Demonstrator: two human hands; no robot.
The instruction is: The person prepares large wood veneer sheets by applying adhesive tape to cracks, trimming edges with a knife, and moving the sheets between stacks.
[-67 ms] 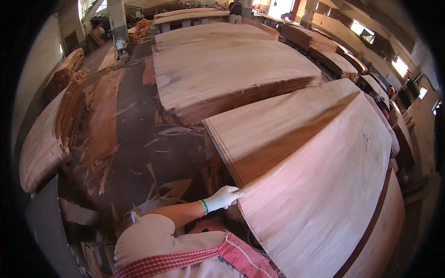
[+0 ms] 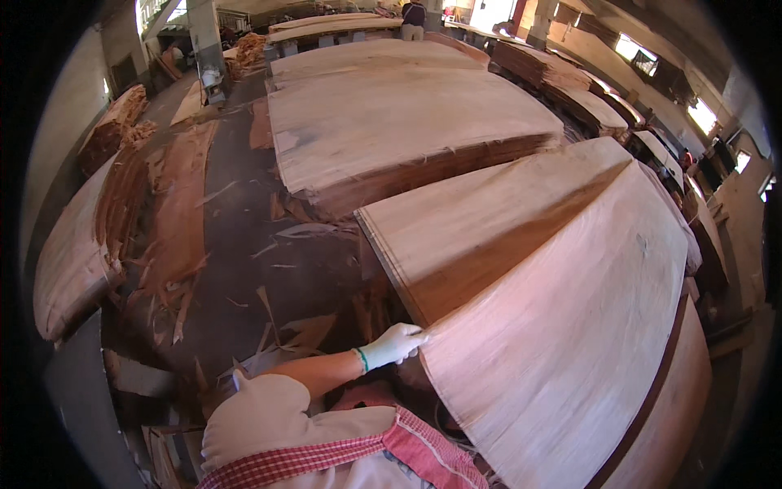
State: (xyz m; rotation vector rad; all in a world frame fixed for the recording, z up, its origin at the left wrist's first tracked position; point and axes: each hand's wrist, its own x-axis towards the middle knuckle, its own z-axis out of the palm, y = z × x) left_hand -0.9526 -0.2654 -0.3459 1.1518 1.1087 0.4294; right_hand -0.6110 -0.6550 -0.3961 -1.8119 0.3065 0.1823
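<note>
My left hand [image 2: 394, 343], in a white glove with a green cuff, grips the near left corner of a large thin veneer sheet [image 2: 570, 326]. The pale, pinkish sheet is raised and bowed, and it covers the lower right of the view. Beneath and behind it lies a stack of veneer sheets [image 2: 481, 220] with its corner close to my hand. My right hand is hidden from view, and I cannot tell whether it is under the sheet. My white sleeve and a red checked cloth [image 2: 342, 452] show at the bottom edge.
A second big veneer stack [image 2: 399, 122] lies farther back, with more stacks behind it and along the right wall. Broken veneer strips and scraps [image 2: 175, 236] litter the dark floor on the left, beside a low pile of sheets [image 2: 69, 261]. A person [image 2: 413, 16] stands far off.
</note>
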